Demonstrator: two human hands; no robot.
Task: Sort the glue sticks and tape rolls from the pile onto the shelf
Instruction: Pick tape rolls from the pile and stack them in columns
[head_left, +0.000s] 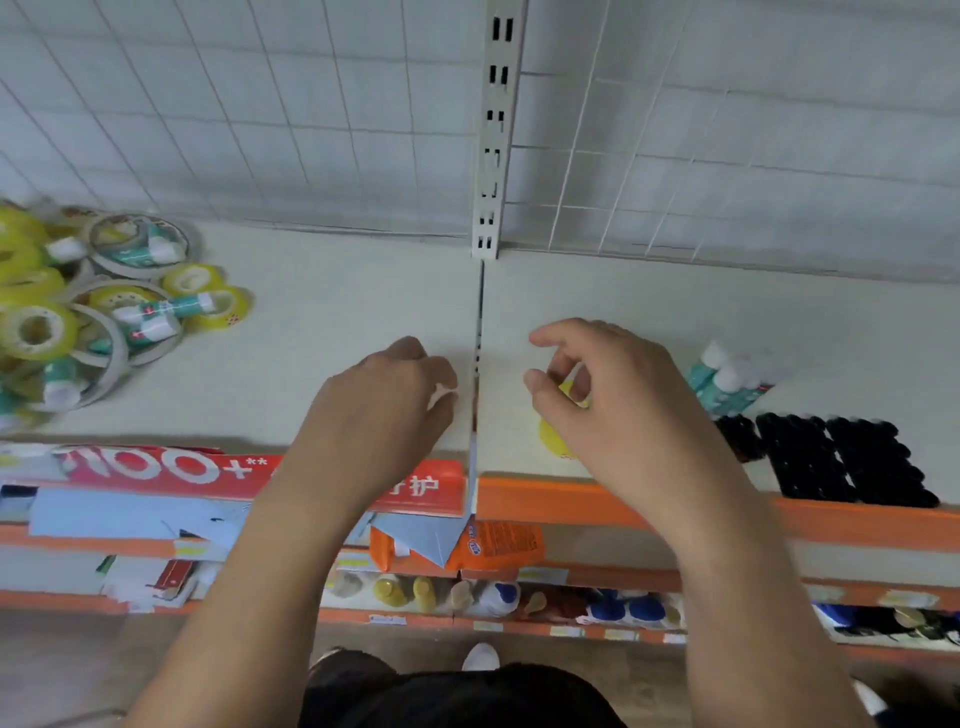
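The step in hand is placing a tape roll. The right hand (613, 405) hovers low over the right section of the shelf (332, 322), just right of the seam (480, 312) between the two boards. Its thumb and fingers curl round a yellow tape roll (570, 391), which shows only as a sliver between them. A second yellow patch (553, 436) shows below the palm. It may be another roll already lying on the shelf or part of the same one; the hand hides too much to say.

The left hand (379, 410) hangs just left of the seam with its fingers curled under. Whether it holds anything I cannot tell.

The pile (104, 312) of yellow and clear rolls mixed with teal-and-white sticks sits well apart, at the far left of the shelf, and looks far from emptied. A small group of glue sticks (727, 382) already lies to the right of the right hand, with rows of black items (831, 457) just in front of them.

The next move calls for setting the roll down flat near the seam, clear of the glue sticks, letting go, then reaching left to the pile.
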